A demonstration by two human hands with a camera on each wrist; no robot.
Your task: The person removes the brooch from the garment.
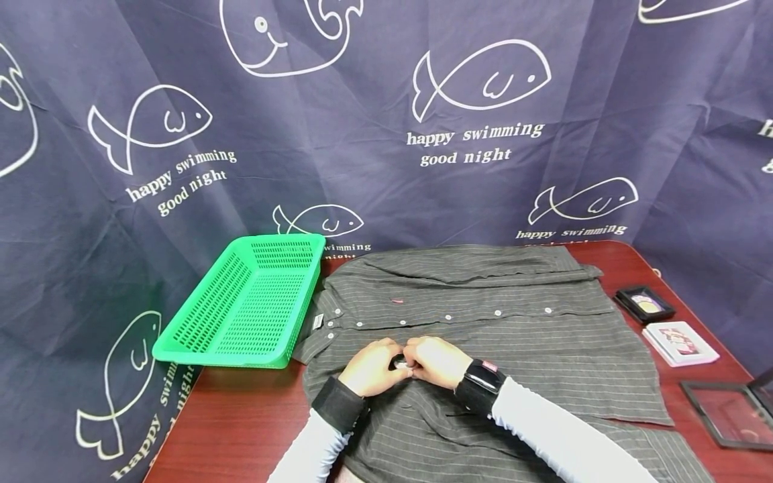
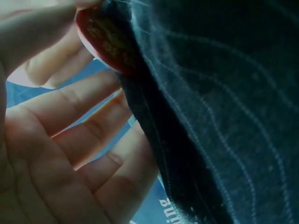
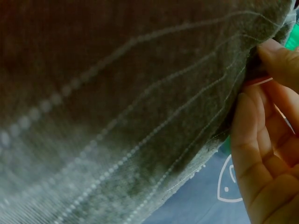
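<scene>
A dark grey pinstriped button shirt (image 1: 519,362) lies spread on the table. Over its front, my left hand (image 1: 372,367) and right hand (image 1: 437,362) meet at a small round badge (image 1: 401,363). The left wrist view shows the badge's red face (image 2: 110,44), with lettering too blurred to read, against the striped cloth. Left fingers (image 2: 88,135) reach to the cloth's edge beside it, and the fingertips grip around the badge. In the right wrist view, my right thumb (image 3: 282,63) and forefinger pinch the badge's rim. Its fastening is hidden.
A green plastic basket (image 1: 241,360) stands at the left on the red-brown table (image 1: 241,416). To the right lie a black framed case (image 1: 645,304), a white box with a red picture (image 1: 680,343) and a dark open frame (image 1: 718,414). A patterned blue curtain (image 1: 374,154) hangs behind.
</scene>
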